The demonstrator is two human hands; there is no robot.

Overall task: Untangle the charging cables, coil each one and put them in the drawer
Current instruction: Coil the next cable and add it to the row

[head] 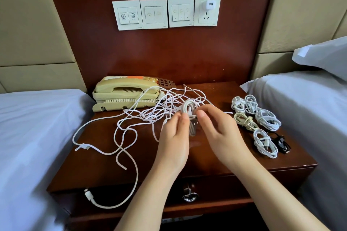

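Nearest the camera, the drawer (216, 191) is closed, its metal handle (190, 196) untouched, so I judge that nothing has been put away yet. One loose cable end (88, 194) droops over the front edge of the surface (90, 172), probably slack from the pile above. Over the middle of the surface, the left hand (174, 137) and right hand (219, 131) meet around a small coil (189, 107). The left fingers (183, 116) are curled and pinch the loops, it seems so they cannot spring open, while the right thumb and fingertips close on the same bundle, apparently working the tail round it. Blur hides exactly which strand the right hand grips. Just beyond and to the left lies the tangle of white cables (150, 110), spread loosely and reaching to the telephone (125, 93), so much untangling remains. Finished coils (262, 120) sit grouped on the right side, well apart from the tangle, with a black coil (281, 143) nearest the edge; keeping them together there looks like staging for the drawer. The dark wooden surface stands between two beds (28, 127) with pale sheets, with a pillow (323, 56) on the right one. Behind, a wood panel (169, 52) carries wall switches (154, 14) and a socket holding a white charger (210, 4).
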